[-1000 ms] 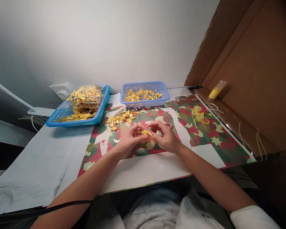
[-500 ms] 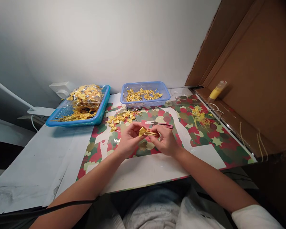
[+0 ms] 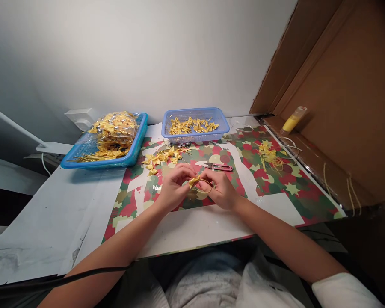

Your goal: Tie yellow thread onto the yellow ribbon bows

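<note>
Left hand [image 3: 176,185]: thumb and fingertips pinch the ribbon end of a yellow bow; the grip is pressed together.
Right hand [image 3: 223,190]: grip also closed, pinching the gold cord [image 3: 204,191] beside the bow; the fingers cover the join, so which strand lies under the thumb is hard to tell.
Held bow [image 3: 193,182]: between the two hands, above the patterned sheet [image 3: 291,189] on the table [image 3: 51,214], its cord bent into a small loop.
Work on this bow: the ribbon is already shaped and the cord is with it; with both hands busy at the join, it looks partway along.
Pink snips [image 3: 218,167]: lying just beyond the right hand, untouched.
Loose bows [image 3: 160,158]: a small group past the left hand, cords trailing, not in hand and seemingly left to handle.
Light blue basket [image 3: 226,128]: at the wall, holding a layer of bows, perhaps finished ones.
Left blue basket [image 3: 142,137]: more corded bows under a clear bag [image 3: 115,124] of bows with silver beads; plenty of stock, by the look.
Yellow scraps [image 3: 271,158]: tangled at the right, probably offcuts from pieces already trimmed.
</note>
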A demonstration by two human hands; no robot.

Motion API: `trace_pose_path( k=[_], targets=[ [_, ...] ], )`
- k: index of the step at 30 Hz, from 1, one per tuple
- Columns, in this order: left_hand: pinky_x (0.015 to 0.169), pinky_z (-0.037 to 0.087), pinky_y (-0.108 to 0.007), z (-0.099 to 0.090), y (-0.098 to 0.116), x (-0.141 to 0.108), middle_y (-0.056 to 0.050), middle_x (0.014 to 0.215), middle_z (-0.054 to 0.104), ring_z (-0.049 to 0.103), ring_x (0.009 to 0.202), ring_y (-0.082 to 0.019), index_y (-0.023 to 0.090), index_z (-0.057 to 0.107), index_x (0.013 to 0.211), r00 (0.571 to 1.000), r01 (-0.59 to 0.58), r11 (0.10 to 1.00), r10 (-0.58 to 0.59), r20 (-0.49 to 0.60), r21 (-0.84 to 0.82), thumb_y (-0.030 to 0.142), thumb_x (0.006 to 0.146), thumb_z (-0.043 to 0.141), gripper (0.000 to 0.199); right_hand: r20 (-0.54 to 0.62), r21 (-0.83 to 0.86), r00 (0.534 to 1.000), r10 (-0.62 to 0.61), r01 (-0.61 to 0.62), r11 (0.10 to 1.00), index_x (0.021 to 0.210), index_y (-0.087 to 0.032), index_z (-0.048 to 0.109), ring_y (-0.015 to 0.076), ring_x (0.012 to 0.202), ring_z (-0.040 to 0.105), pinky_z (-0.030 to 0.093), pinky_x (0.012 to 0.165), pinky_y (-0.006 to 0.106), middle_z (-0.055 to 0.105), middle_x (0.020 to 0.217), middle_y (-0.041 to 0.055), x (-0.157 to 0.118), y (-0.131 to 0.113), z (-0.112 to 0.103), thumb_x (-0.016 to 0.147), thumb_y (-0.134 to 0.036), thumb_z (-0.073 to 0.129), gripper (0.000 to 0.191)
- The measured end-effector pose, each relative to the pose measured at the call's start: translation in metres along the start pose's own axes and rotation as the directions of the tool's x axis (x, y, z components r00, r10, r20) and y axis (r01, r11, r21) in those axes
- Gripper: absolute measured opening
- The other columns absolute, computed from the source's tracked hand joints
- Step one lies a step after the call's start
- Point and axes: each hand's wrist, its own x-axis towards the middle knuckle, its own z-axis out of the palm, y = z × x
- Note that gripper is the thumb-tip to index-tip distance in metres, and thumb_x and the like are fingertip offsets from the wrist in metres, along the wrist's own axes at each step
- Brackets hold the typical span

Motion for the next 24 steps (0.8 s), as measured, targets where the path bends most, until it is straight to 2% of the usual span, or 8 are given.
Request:
trace_pose_path(
  k=[5, 9, 13, 15, 19, 24],
  targets=[
    [0.071, 0.048, -0.027, 0.002, 0.000, -0.001, -0.004, 0.082, 0.057, 0.055, 0.080, -0.015, 0.018, 0.058, 0.075, 0.999, 0.001, 1.000, -0.002, 0.045, 0.014, 0.023, 0.079, 0.064, 0.009, -0.036, -0.006, 0.999, -0.020, 0.020, 1.000, 0.074, -0.018, 0.054, 0.0097, 0.055, 0.042, 0.033, 0.053, 0.024, 0.050, 0.062, -0.0033, 0.001, 0.000, 0.002, 0.085, -0.024, 0.049, 0.014],
    [0.070, 0.047, -0.028, 0.003, 0.005, -0.004, -0.004, 0.084, 0.057, 0.054, 0.081, -0.016, 0.020, 0.053, 0.083, 0.998, -0.028, 0.973, 0.016, 0.054, 0.229, 0.022, 0.078, 0.061, 0.010, -0.127, -0.078, 0.991, -0.032, 0.022, 0.997, 0.065, -0.019, 0.051, 0.0094, 0.052, 0.040, 0.031, 0.051, 0.024, 0.048, 0.057, -0.0036, 0.000, -0.001, 0.005, 0.081, -0.021, 0.049, 0.016],
    [0.064, 0.041, -0.029, 0.003, 0.010, -0.006, -0.002, 0.075, 0.051, 0.048, 0.071, -0.016, 0.021, 0.046, 0.078, 0.979, -0.200, 0.847, 0.197, 0.060, 0.493, 0.021, 0.071, 0.060, 0.016, -0.236, -0.155, 0.968, -0.082, 0.046, 0.987, 0.057, -0.020, 0.042, 0.0091, 0.049, 0.036, 0.028, 0.048, 0.024, 0.042, 0.051, -0.0044, 0.000, -0.001, 0.006, 0.076, -0.018, 0.050, 0.020],
    [0.062, 0.038, -0.030, 0.004, 0.012, -0.007, -0.001, 0.071, 0.050, 0.046, 0.067, -0.016, 0.021, 0.044, 0.074, 0.965, -0.255, 0.775, 0.245, 0.097, 0.578, 0.024, 0.071, 0.060, 0.017, -0.262, -0.171, 0.961, -0.088, 0.043, 0.984, 0.057, -0.020, 0.041, 0.0091, 0.048, 0.036, 0.029, 0.048, 0.024, 0.042, 0.051, -0.0045, 0.000, -0.001, 0.006, 0.075, -0.018, 0.049, 0.020],
    [0.062, 0.036, -0.030, 0.005, 0.012, -0.007, -0.003, 0.071, 0.055, 0.047, 0.066, -0.017, 0.021, 0.047, 0.074, 0.956, -0.290, 0.647, 0.235, 0.177, 0.705, 0.028, 0.080, 0.054, 0.011, -0.263, -0.173, 0.962, -0.074, 0.029, 0.985, 0.058, -0.020, 0.041, 0.0092, 0.048, 0.037, 0.029, 0.048, 0.024, 0.041, 0.051, -0.0044, 0.001, -0.002, 0.005, 0.077, -0.020, 0.049, 0.021],
    [0.062, 0.034, -0.030, 0.005, 0.012, -0.007, -0.003, 0.069, 0.057, 0.048, 0.064, -0.017, 0.021, 0.049, 0.074, 0.959, -0.282, 0.635, 0.217, 0.185, 0.719, 0.023, 0.086, 0.047, 0.013, -0.246, -0.184, 0.966, -0.085, 0.040, 0.982, 0.058, -0.020, 0.041, 0.0086, 0.048, 0.034, 0.027, 0.048, 0.024, 0.039, 0.051, -0.0050, 0.002, -0.003, 0.005, 0.078, -0.020, 0.049, 0.021]
  ],
)
